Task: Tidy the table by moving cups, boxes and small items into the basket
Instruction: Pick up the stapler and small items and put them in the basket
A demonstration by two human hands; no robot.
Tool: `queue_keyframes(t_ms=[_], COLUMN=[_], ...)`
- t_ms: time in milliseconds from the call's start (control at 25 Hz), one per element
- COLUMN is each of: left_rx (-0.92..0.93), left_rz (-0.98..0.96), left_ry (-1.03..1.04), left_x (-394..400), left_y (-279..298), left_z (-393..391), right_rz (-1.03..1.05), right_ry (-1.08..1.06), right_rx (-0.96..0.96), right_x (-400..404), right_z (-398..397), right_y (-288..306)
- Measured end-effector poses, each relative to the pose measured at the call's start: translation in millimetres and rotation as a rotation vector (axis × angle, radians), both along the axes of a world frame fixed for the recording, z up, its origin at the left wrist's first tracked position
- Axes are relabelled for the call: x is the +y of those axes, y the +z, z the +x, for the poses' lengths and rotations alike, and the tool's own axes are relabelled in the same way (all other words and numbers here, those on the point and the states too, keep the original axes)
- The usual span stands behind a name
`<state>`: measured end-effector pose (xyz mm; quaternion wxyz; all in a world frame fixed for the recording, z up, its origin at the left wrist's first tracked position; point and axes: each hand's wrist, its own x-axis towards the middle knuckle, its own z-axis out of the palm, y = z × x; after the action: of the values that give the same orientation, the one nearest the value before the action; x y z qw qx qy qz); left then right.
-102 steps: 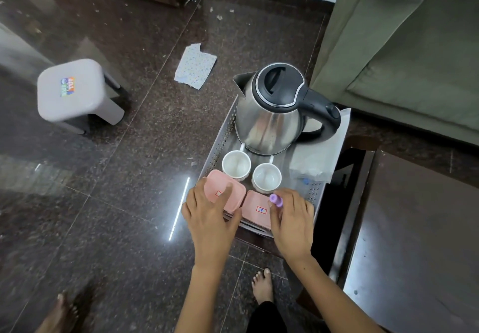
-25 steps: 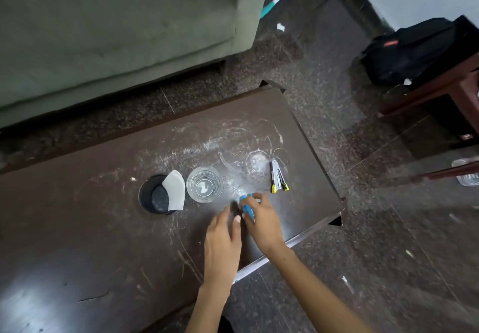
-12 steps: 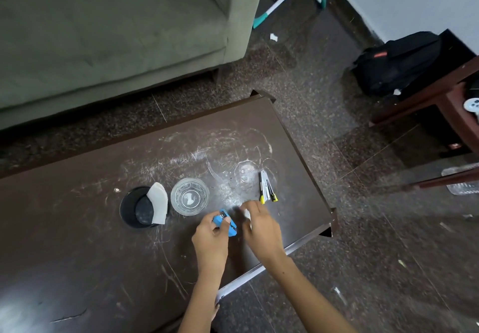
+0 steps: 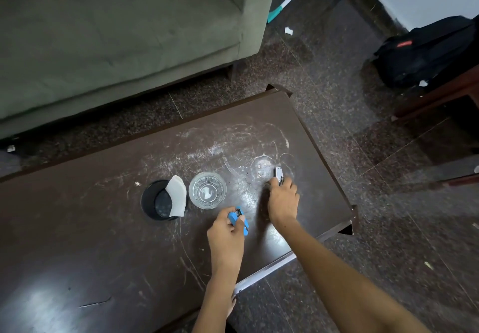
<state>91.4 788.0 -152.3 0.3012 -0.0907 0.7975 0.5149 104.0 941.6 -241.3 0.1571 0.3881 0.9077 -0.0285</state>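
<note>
**No legible text in the scene**

No word, number or brand can be read anywhere. A small red label on the black backpack, on the floor at far right, is too blurred to make out. Nothing on the scratched brown table carries readable print.

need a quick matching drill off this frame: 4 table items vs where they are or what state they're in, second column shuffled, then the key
1. blue stapler
2. clear glass
3. black cup
4. pens

A. under the right hand
B. white paper on its rim
C. held in the left hand
D. free on the table, between cup and hands

Pairs: 1-C, 2-D, 3-B, 4-A
</note>
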Motion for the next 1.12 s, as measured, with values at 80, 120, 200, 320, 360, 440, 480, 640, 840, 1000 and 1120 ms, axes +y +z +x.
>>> queue_keyframes(t_ms=[80, 120, 200, 320, 360, 440, 480, 640, 840, 1000, 1120], left_rx=[-0.004, -0.005, -0.007, -0.022, -0.024, -0.019, -0.013, 0.001, 0.042, 0.092, 0.140], left_rz=[-0.003, -0.006, -0.010, 0.005, 0.010, 0.024, 0.027, 0.045, 0.086, 0.107, 0.102], left_ry=[0.004, 0.007, 0.023, 0.058, 0.067, 0.094, 0.110, 0.191, 0.363, 0.522, 0.642], left_x=[-7, -12, -26, -55, -66, -94, -110, -184, -315, -435, -523], left_y=[0, -1, -2, -1, -1, 1, 2, 9, 34, 55, 75], left_z=[-2, -4, -5, -3, -3, -1, 0, 1, -8, -21, -30], right_rz=[-0.063, -0.113, -0.222, -0.357, -0.391, -0.433, -0.447, -0.486, -0.519, -0.618, -0.714], right_ry=[-0.002, -0.002, 0.014, 0.017, 0.006, 0.006, 0.023, 0.145, 0.313, 0.419, 0.504], right_rx=[0.006, 0.017, 0.040, 0.097, 0.115, 0.123, 0.118, 0.146, 0.201, 0.323, 0.385], right_x=[-4, -8, -24, -64, -78, -110, -128, -204, -326, -449, -546], right_z=[1, 5, 16, 32, 36, 42, 44, 42, 4, -40, -69], right_y=[3, 6, 12, 30, 36, 49, 56, 83, 115, 140, 159])
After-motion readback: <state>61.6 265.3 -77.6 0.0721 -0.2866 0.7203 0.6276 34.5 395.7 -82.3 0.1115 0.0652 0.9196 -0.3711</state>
